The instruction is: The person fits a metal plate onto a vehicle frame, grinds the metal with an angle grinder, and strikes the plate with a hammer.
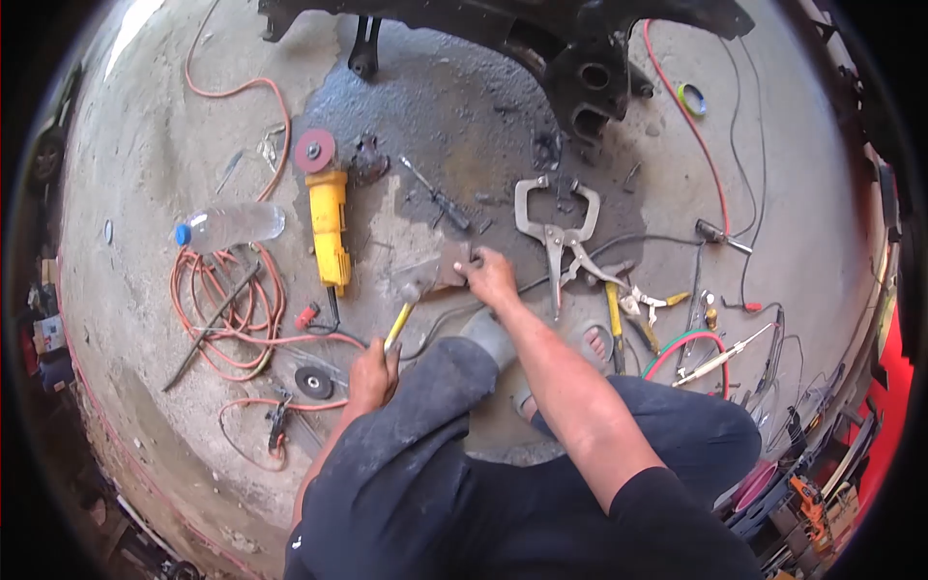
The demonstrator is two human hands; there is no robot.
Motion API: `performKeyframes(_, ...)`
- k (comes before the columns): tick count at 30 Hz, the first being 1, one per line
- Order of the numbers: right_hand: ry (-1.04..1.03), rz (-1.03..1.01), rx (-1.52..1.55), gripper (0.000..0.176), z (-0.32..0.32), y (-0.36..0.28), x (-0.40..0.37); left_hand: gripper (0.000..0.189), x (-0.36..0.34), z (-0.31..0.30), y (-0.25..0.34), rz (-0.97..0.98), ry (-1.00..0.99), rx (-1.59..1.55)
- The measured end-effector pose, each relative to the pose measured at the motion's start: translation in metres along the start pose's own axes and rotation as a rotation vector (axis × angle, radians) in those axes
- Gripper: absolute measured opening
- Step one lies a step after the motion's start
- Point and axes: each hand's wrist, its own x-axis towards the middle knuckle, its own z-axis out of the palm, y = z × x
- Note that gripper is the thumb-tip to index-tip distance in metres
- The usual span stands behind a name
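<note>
Nearest the body, the person's left hand is wrapped around the handle of a hammer, its head close by the near left end of a metal plate; whether the two touch cannot be told. Just past it, the right hand pinches the plate's right end between thumb and fingers. Good hammering here probably calls for short, square blows, the plate braced firmly against the floor, and the right fingertips kept back from the hammer's path.

The plate sits low over the floor between the two hands, brown and rusty-looking, small and roughly flat; blur hides any bends or holes. Farther out lie a yellow grinder to its left, a clamp to its right, and a screwdriver beyond.
</note>
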Motion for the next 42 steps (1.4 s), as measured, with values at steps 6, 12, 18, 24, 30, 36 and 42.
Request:
performKeyframes(6,-0.104,-0.046,-0.025,0.046,-0.054,-0.014,0.007,0.042,-0.018,0.028,-0.027,-0.202,-0.055,-0.329)
performKeyframes(12,-0.132,-0.151,-0.427,0.039,-0.113,-0.043,0.011,0.032,0.004,0.003,-0.027,0.022,0.291,-0.108)
performKeyframes(18,-0.113,-0.237,-0.471,0.037,-0.12,-0.023,0.016,0.064,0.115,-0.07,-0.005,0.162,0.66,0.102)
performKeyframes(24,-0.086,-0.332,-0.474,0.037,-0.115,-0.014,0.016,0.094,0.19,-0.07,0.019,-0.092,0.566,0.029)
performKeyframes(30,0.067,-0.337,-0.559,0.041,-0.113,-0.018,0.001,0.095,0.19,-0.075,0.018,-0.041,0.605,-0.028)
performKeyframes(36,0.023,-0.198,-0.178,0.064,-0.116,-0.056,-0.048,0.081,0.133,-0.15,0.067,0.048,0.108,-0.936)
performKeyframes(42,-0.161,-0.551,0.311,0.123,-0.087,-0.146,-0.134,0.092,0.094,-0.201,0.182,0.305,-0.449,-1.164)
